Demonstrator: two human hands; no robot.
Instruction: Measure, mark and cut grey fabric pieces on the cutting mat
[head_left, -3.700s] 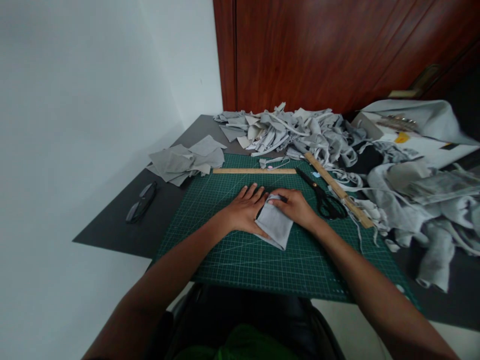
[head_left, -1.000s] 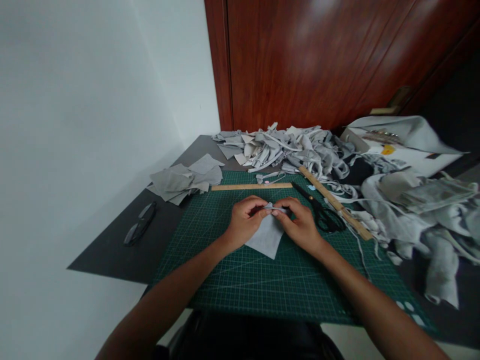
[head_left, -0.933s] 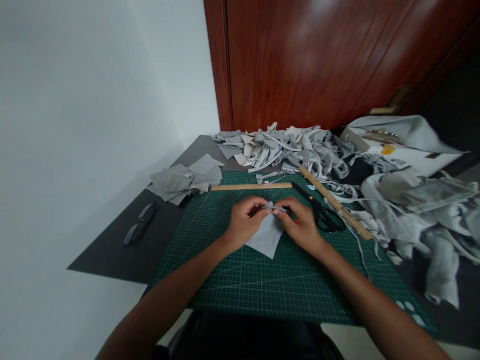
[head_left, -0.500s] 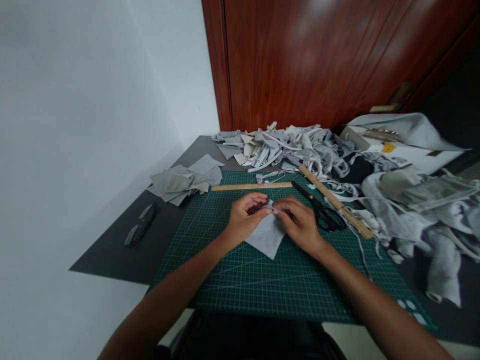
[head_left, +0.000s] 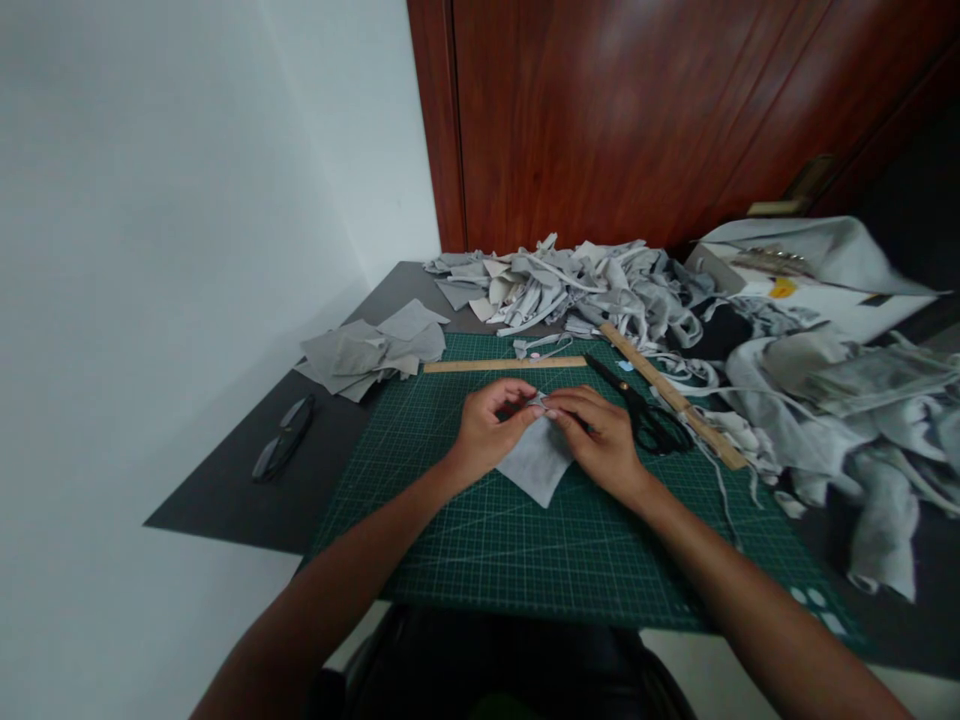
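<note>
Left hand (head_left: 486, 428): half curling, thumb and forefinger pinching the far end of the grey cloth (head_left: 535, 468).
Right hand (head_left: 600, 438): pinching that same end just beside the left, its fingers bending over the gathered edge.
Grey cloth: hanging between both grips above or on the cutting mat (head_left: 480, 560) (I am not telling which), one corner pointing nearward.
Handling: looking light, soft and limp, probably creasing readily and hardly slipping; nothing about it is seeming fragile.
Best hold: the edge, most likely, with two pinches sitting close together and keeping the layers aligned.
Green grid: spreading flat under the work, probably giving the fabric some drag.
Black scissors (head_left: 637, 405): lying right of the right hand.
Wooden rulers (head_left: 504, 366): one lying crosswise beyond the cloth, another slanting past the scissors.
Dark counter (head_left: 232, 500): carrying the mat, plus glasses (head_left: 283, 438) and flat pieces (head_left: 367, 350) leftward.
Scrap heap (head_left: 570, 280): crowding the back, a white box (head_left: 840, 300) standing rightward.
Room: a pale wall (head_left: 187, 180) meeting a reddish wooden door (head_left: 622, 110).
</note>
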